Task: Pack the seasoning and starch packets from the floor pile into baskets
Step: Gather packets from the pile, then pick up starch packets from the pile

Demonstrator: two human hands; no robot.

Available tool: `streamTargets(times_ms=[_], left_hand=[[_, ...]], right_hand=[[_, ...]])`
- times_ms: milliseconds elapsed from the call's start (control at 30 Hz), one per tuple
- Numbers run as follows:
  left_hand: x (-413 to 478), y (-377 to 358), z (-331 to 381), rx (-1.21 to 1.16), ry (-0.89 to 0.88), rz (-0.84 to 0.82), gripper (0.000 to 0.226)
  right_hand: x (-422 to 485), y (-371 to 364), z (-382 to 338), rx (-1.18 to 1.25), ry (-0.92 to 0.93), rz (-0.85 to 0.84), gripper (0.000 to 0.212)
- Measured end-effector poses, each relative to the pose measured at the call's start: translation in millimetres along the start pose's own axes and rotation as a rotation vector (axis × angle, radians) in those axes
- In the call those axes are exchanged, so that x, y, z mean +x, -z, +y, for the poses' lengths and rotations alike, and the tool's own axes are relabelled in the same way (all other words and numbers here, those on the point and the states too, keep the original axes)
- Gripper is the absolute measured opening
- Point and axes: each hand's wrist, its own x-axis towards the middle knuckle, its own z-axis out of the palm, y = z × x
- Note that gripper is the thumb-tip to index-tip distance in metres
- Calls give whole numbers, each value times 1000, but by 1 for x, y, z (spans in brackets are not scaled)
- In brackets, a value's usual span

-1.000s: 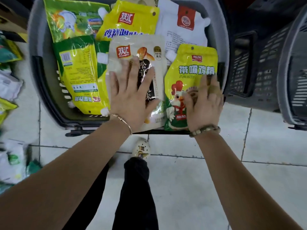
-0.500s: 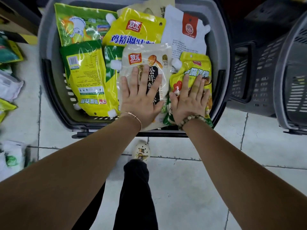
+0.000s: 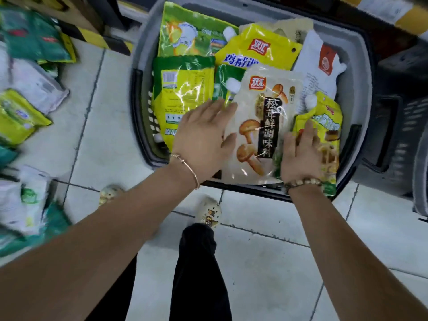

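Right hand point(image 3: 301, 156) flat on yellow packet point(image 3: 328, 135), basket point(image 3: 356, 93)

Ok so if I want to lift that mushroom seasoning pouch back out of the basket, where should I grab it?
Probably the bottom edge, from the near side: the mushroom seasoning pouch lies flat on top of other packets, and that edge overhangs the near rim of the basket, so fingers can slip under. The left hand and right hand flank its long sides.
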Motion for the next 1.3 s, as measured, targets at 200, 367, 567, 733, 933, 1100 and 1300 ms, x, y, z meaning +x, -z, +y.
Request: streamTargets(times_ms=[200,367,567,733,933,1100,1300], left_hand=[[-46,44,-93,-317,365,243,55],[-102,71,-203,-500,835,372,52],[-195,98,-320,-565,1132,414,55],[-262,107,-387,-677,1314,457,65],[-312,95,-440,-699,1450,471,58],[-334,67,-465,-820,1605,515,63],[-349,4,-483,-1020,1746,490,61]], right_hand=[[-72,-27,-104,210,498,70,60],[-112,-85,-204,175,756,-208,57],[-165,-177,-309,89,734,-497,59],[-210,-249,-371,-96,805,-652,59],[-245,-318,-419,-330,878,-806,56],[-252,-371,-441,-546,926,-899,54],[-252,-448,-445,-692,853,-984,49]])
